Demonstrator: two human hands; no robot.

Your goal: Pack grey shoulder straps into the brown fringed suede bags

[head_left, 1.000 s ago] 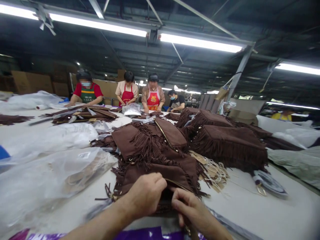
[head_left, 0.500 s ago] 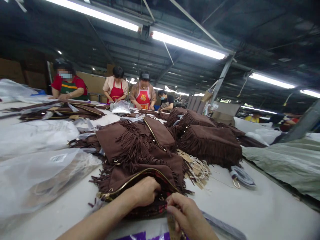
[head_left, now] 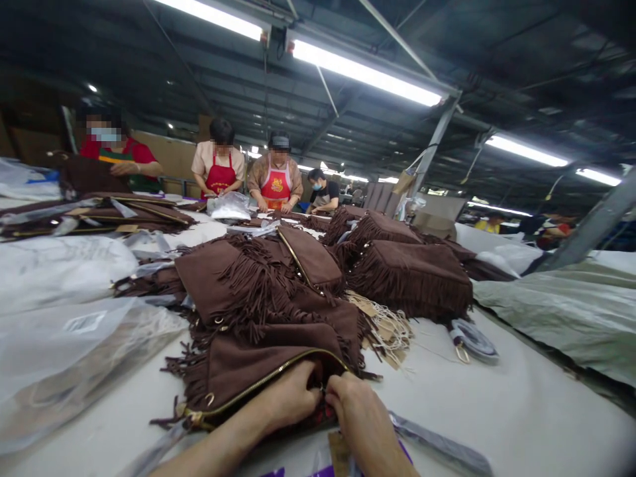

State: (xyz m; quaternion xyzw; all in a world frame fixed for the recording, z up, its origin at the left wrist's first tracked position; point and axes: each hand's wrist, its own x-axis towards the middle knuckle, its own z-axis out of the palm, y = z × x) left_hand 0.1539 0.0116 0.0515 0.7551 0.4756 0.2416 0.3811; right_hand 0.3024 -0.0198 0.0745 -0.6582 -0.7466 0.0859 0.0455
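Observation:
A dark brown fringed bag (head_left: 268, 341) lies in front of me, its gold zipper undone and a reddish lining showing inside. My left hand (head_left: 294, 396) reaches into the opening with its fingers curled; the fingertips are partly hidden in the bag. Close beside it, my right hand (head_left: 358, 405) pinches something small at the bag's edge, too small to make out. Below the right hand is a tan paper tag (head_left: 339, 453); whether the hand holds it is not visible.
More brown fringed bags (head_left: 415, 275) are piled beyond. Stringed tags (head_left: 390, 328) and a wrapped strap (head_left: 474, 341) lie to the right, a plastic-wrapped strip (head_left: 442, 447) nearer. Plastic bags (head_left: 74, 358) cover the left. Several co-workers (head_left: 275, 175) stand across the table (head_left: 536, 397).
My right hand has moved up and inward, from beside the bag to its opening against my left hand. The view has shifted slightly. The far-left co-worker now lifts a brown bag.

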